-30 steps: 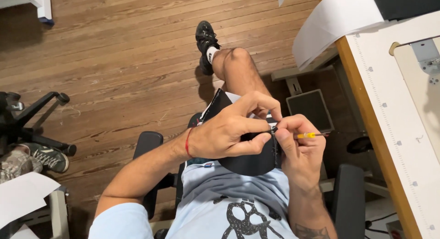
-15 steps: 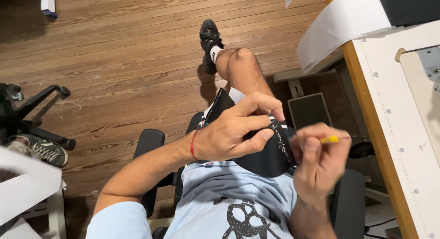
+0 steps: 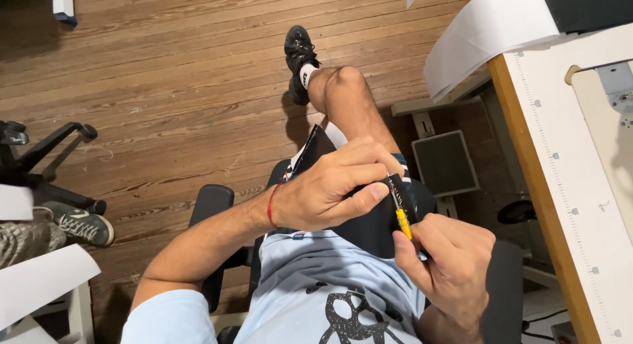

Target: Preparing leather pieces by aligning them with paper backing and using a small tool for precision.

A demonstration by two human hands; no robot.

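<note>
a wooden plank floor (image 3: 165, 73) filled the upper left and middle of the frame. on it, at the left edge, stood a black chair base (image 3: 46, 166) with castors, and just below it a dark sneaker (image 3: 79, 222). near the top centre a foot in a black shoe (image 3: 298, 50) rested on the boards

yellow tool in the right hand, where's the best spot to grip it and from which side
Probably the yellow handle, pinched from its lower end, as the right hand does now. The tool is thin and straight, its metal tip pointing up into the edge of the black fabric that the left hand pinches, so coming from below keeps fingers away from the tip and the fabric edge in view.
</note>
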